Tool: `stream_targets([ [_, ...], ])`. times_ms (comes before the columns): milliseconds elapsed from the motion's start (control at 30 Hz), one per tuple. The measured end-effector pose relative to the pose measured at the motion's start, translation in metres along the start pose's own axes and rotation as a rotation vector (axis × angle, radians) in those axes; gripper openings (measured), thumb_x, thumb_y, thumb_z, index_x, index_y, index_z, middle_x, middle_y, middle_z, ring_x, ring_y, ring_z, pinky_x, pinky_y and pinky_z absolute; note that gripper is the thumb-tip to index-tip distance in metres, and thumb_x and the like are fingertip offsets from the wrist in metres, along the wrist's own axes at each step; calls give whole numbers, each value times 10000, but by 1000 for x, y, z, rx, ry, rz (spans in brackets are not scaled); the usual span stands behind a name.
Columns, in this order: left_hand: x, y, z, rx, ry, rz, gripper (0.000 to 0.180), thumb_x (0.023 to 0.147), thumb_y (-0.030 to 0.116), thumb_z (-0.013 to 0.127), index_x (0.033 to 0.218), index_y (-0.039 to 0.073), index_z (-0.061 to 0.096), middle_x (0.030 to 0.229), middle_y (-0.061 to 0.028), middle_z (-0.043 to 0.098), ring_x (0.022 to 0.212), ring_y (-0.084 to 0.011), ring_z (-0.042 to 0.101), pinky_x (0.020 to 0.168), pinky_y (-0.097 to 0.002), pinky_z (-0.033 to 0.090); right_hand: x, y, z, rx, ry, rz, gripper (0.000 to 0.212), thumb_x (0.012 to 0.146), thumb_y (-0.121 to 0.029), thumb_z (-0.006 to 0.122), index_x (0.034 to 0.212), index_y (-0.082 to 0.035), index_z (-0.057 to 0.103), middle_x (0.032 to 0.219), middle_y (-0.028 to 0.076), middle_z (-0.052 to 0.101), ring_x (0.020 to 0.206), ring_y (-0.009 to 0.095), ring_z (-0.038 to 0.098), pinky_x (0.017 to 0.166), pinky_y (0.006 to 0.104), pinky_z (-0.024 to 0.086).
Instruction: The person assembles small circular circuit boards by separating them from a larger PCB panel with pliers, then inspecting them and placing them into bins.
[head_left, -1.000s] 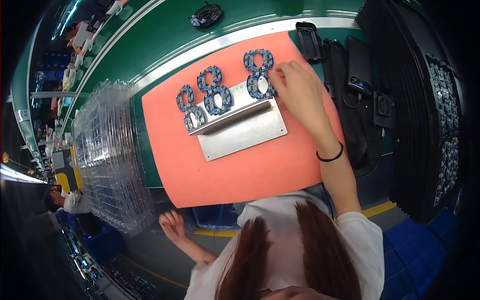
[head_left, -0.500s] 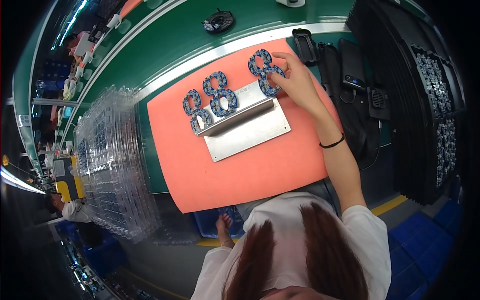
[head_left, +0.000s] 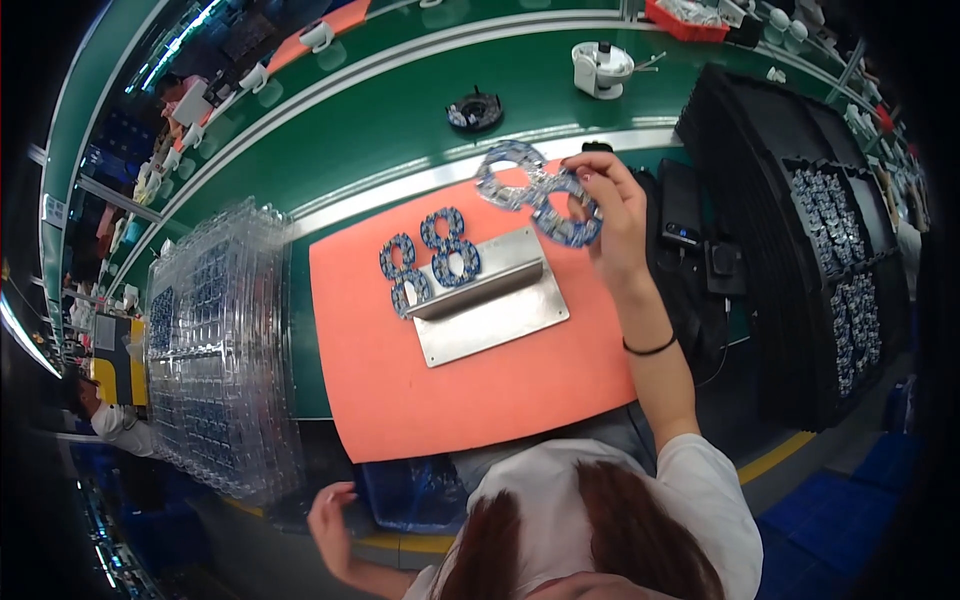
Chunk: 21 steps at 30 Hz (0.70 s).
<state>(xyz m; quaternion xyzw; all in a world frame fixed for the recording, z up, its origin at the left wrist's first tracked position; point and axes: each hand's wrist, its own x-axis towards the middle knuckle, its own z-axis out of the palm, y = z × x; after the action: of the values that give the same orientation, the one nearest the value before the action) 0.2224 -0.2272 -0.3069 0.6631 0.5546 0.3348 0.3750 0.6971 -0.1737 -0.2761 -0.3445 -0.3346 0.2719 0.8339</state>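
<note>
One figure-eight circuit board, blue and densely populated, was clamped between the thumb and fingers of the right hand, which gripped it at its nearer ring. The board was held up over the far right part of a salmon-coloured mat, its farther ring tilted away to the left and catching the light. A black wristband circled the right wrist. The left hand hung low beyond the mat's near edge, its fingers loosely bent, a little apart and holding nothing, beside a blue bin.

Left of the raised board, two similar boards, the left one and the right one, lay side by side, their nearer rings against the far side of a metal plate with an upright ridge.

Just past the mat's right edge lay a black handheld device with a lit display. Farther out, clear plastic trays were stacked on the left, and black trays bearing more boards stood on the right. A round black part and a white device sat on the green tabletop.
</note>
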Motion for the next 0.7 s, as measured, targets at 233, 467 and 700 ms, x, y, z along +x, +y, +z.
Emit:
stream_targets([
  [233,74,152,76,-533,-155,525,698,889,584,324,1223,-20,433,1020,-160,572,892,-242,556,822,-375,431,-37,-70,98,-301,-438,-721,227,700,48,552,914,-16,588,749,55,543,582,122,527,485,220,421],
  [467,110,249,158,-1311,-239,519,477,925,537,313,903,79,445,709,-64,512,624,-177,495,571,-320,429,-54,-70,101,-563,-367,-1295,235,623,-58,640,847,-108,589,732,23,486,554,132,529,429,228,432],
  [700,135,287,167,-1272,200,660,381,943,429,403,793,80,435,636,-17,464,484,-78,411,409,-190,340,-26,-91,89,-583,-309,-1225,114,661,-39,590,767,-71,561,841,94,581,591,185,583,439,256,465],
])
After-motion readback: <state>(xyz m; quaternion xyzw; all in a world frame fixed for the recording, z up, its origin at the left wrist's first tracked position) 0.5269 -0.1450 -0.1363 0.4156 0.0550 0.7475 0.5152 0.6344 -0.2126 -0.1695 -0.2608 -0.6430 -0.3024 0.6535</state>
